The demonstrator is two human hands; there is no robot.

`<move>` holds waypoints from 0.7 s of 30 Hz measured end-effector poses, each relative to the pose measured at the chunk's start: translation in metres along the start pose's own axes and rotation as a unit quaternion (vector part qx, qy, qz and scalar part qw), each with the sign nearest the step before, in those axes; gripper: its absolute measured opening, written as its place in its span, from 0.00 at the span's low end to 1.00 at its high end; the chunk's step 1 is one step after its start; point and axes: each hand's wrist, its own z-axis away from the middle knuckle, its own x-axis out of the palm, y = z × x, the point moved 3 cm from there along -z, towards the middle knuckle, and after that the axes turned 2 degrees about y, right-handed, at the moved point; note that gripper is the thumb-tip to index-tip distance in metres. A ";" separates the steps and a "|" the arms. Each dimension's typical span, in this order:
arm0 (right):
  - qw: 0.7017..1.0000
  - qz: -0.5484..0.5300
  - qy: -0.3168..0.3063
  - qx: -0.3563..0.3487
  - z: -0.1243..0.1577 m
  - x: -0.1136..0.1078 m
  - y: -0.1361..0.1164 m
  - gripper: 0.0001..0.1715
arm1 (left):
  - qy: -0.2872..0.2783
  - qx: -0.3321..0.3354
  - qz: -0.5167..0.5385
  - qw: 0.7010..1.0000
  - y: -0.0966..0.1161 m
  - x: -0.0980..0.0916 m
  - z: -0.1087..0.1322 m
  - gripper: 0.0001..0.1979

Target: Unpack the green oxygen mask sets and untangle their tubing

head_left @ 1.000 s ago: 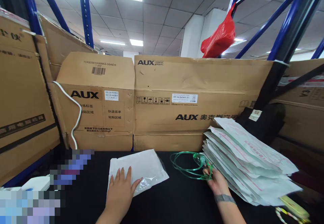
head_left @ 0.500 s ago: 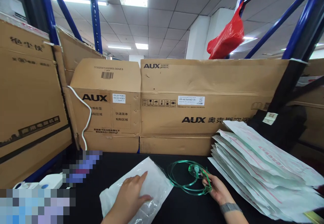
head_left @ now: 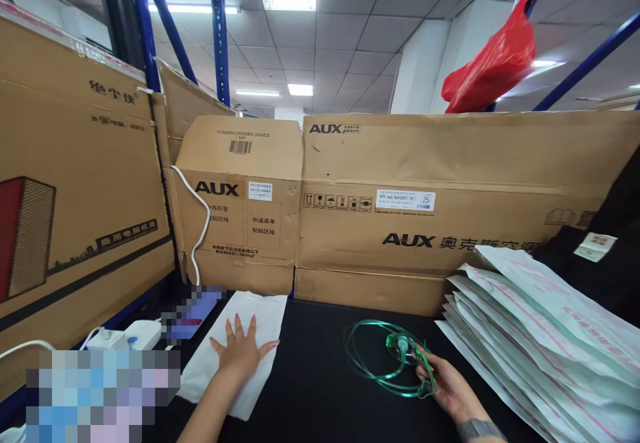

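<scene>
My left hand [head_left: 241,355] lies flat with fingers spread on a white pouch [head_left: 265,316], which rests on the black tabletop left of centre. On the right, my right hand [head_left: 445,379] has its fingers closed on the edge of an oxygen mask [head_left: 400,344] with a green strap. Coiled green tubing [head_left: 373,377] loops from the mask over the tabletop to its left. The mask's far side is partly hidden by the tubing and my fingers.
Stacked white pouches with red print [head_left: 545,336] lean at the right. Cardboard panels [head_left: 370,283] wall off the back and left. A white power strip [head_left: 143,334] and a cable [head_left: 203,229] are at the left, beside blurred-out items. A red bag [head_left: 493,63] hangs above.
My left hand has moved left and away with the pouch, and its fingers are now spread wide. My right hand still holds the mask. The view has turned left.
</scene>
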 end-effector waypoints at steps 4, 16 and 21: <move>1.000 0.013 0.000 0.007 0.002 0.004 0.001 0.09 | 0.028 0.010 0.013 0.999 -0.012 -0.002 -0.008 0.47; 0.985 0.092 -0.140 -0.035 0.026 0.044 0.019 0.07 | 0.125 0.224 0.065 0.964 0.047 -0.016 0.032 0.31; 0.938 0.269 -0.180 -0.126 0.030 0.061 0.035 0.24 | -0.020 0.389 0.111 0.914 0.074 0.009 0.063 0.44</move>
